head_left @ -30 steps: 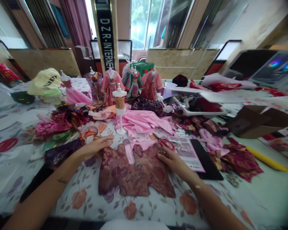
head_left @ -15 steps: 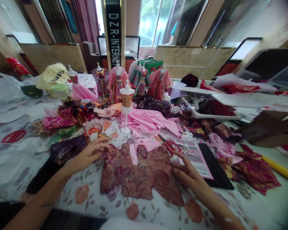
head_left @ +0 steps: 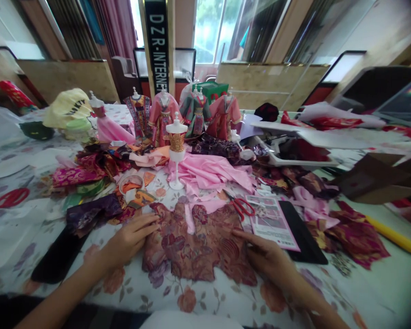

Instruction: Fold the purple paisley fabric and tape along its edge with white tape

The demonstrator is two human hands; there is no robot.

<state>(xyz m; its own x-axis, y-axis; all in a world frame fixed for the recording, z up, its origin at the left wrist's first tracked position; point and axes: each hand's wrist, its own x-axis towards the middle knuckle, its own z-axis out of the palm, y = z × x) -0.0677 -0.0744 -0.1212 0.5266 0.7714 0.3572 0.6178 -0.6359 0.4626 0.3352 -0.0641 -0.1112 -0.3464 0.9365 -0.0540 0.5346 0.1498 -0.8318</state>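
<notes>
1. The small maroon brocade jacket with its pink collar strip (head_left: 198, 244) lies flat on the floral tablecloth (head_left: 130, 283), near the table's front edge and about midway along it.
2. The left hand (head_left: 132, 237) rests with its fingers laid flat and loosely spread on the jacket's left sleeve; it pinches nothing.
3. The right hand (head_left: 265, 256) presses fingers-down on the jacket's right sleeve, likewise flat and holding nothing.
4. The red-handled scissors (head_left: 241, 206) lie just beyond the right sleeve, beside a pink printed leaflet (head_left: 272, 222) and a flat black slab (head_left: 301, 237). My guess is that a careless sweep of the right hand could knock the scissors or catch on their blades.
5. The loose pink satin cloth (head_left: 208, 173) reaches the collar, so pulling the jacket could drag it along and perhaps tip the white mannequin stand with a gold bodice (head_left: 176, 151) standing on it.
6. As for containers, a white tray (head_left: 294, 160) toward the table's right side holds dark red fabric; a green box (head_left: 210, 90) sits at the back edge behind the dressed miniature mannequins (head_left: 164, 114), its contents hidden.
</notes>
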